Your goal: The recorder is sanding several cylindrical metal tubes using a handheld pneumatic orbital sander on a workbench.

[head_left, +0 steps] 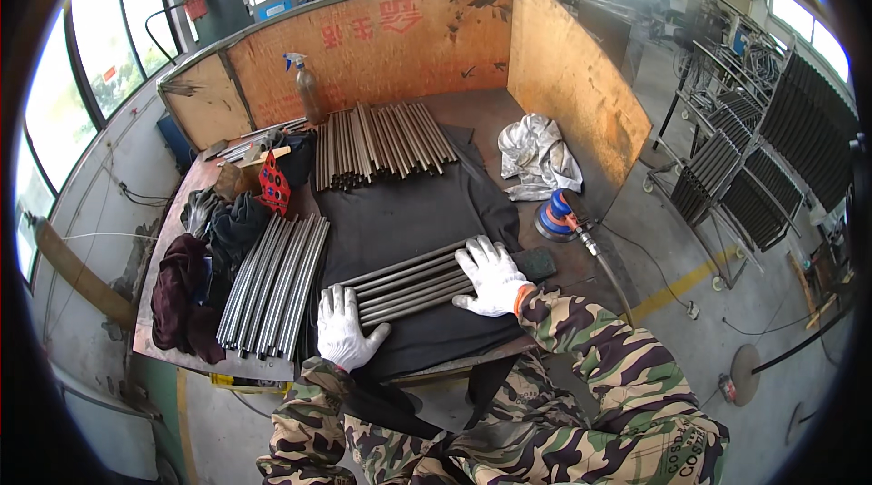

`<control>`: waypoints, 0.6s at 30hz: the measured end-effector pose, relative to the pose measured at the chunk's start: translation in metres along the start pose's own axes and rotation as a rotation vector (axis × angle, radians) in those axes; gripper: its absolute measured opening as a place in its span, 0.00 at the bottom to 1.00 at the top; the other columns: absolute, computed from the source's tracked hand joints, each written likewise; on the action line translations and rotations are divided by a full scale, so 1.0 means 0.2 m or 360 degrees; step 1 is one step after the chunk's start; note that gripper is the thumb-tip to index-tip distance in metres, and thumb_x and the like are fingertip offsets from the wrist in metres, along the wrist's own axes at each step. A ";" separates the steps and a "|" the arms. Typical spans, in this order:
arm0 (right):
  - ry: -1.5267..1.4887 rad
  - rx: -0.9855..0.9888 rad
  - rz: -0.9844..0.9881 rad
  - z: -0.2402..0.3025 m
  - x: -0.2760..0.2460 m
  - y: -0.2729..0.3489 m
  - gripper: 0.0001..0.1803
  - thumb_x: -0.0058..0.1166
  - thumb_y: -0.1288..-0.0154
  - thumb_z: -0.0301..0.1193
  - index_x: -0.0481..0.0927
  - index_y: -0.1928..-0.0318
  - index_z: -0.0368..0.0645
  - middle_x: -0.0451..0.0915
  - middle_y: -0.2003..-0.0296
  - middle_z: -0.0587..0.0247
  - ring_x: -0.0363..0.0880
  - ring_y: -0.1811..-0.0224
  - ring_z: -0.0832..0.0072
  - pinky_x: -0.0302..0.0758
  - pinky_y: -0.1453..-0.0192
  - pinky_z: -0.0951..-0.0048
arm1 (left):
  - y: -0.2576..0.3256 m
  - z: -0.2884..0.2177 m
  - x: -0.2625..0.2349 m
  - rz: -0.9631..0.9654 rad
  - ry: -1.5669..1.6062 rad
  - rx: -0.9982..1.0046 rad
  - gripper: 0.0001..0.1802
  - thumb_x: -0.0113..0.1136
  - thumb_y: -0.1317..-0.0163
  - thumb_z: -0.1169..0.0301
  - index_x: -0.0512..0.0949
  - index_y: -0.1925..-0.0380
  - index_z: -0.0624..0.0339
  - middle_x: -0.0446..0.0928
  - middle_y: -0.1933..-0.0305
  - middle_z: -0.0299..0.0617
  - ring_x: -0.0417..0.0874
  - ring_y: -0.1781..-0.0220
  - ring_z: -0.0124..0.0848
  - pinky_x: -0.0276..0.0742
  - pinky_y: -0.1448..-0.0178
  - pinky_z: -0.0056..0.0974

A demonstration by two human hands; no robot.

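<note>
A row of steel rods [411,288] lies side by side on a dark cloth [400,217] in front of me. My left hand [348,331], in a white glove, rests at the rods' left ends with its fingers stretched out and thumb apart. At the other end, my right hand [491,280], also gloved in white, lies over the rod ends with fingers spread. A dark block [534,264] sits just beyond the right hand. Its kind I cannot make out.
Darker rods [381,144] are piled at the back, and shiny rods [272,290] lie at left beside bunched rags [186,294]. An orbital sander [556,216] with a hose and a crumpled cloth [538,156] are at right. A spray bottle [309,94] stands near the wooden boards [363,44].
</note>
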State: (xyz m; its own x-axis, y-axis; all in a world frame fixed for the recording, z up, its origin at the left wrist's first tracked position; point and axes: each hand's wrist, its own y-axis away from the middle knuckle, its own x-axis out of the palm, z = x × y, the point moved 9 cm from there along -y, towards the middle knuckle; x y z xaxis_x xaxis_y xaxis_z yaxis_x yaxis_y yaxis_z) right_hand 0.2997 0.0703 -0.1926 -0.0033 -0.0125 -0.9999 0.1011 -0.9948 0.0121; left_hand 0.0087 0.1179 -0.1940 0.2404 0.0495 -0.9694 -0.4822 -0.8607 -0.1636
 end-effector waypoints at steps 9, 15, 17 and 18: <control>-0.0133 -0.0046 -0.0358 -0.05 -0.11 -0.16 0.45 0.56 0.27 0.60 0.70 0.24 0.37 0.67 0.23 0.43 0.57 0.16 0.43 0.54 0.13 0.46 | -0.11 0.03 -0.03 -0.0140 -0.0072 0.0160 0.65 0.75 0.47 0.36 0.63 0.21 0.73 0.56 0.15 0.71 0.51 0.12 0.66 0.47 0.10 0.61; -0.0394 -0.0153 -0.0664 -0.07 -0.10 -0.17 0.33 0.65 0.32 0.52 0.82 0.39 0.39 0.83 0.44 0.51 0.78 0.36 0.49 0.71 0.26 0.51 | -0.14 0.03 -0.03 -0.0238 0.0110 0.0248 0.61 0.79 0.52 0.36 0.72 0.29 0.74 0.73 0.27 0.64 0.66 0.20 0.63 0.60 0.15 0.60; -0.0319 -0.0169 -0.0898 -0.06 -0.07 -0.12 0.29 0.69 0.37 0.50 0.84 0.45 0.43 0.85 0.51 0.54 0.81 0.42 0.51 0.76 0.33 0.51 | -0.13 0.03 -0.03 -0.0228 0.0187 0.0203 0.60 0.80 0.53 0.37 0.74 0.31 0.74 0.75 0.29 0.63 0.69 0.22 0.63 0.63 0.16 0.60; -0.0313 -0.0156 -0.0844 -0.04 -0.06 -0.12 0.29 0.70 0.37 0.50 0.84 0.45 0.43 0.85 0.51 0.54 0.81 0.43 0.51 0.76 0.33 0.51 | -0.12 0.04 -0.03 -0.0216 0.0170 0.0176 0.59 0.81 0.54 0.37 0.75 0.31 0.73 0.77 0.31 0.63 0.71 0.23 0.62 0.64 0.17 0.59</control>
State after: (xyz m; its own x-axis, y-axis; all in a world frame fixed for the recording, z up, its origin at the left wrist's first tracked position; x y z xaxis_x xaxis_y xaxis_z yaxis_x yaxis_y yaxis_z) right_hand 0.3063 0.0946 -0.1803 -0.2629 0.4579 -0.8492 0.1269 -0.8562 -0.5009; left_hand 0.0114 0.1422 -0.1864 0.3945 0.1023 -0.9132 -0.5275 -0.7885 -0.3162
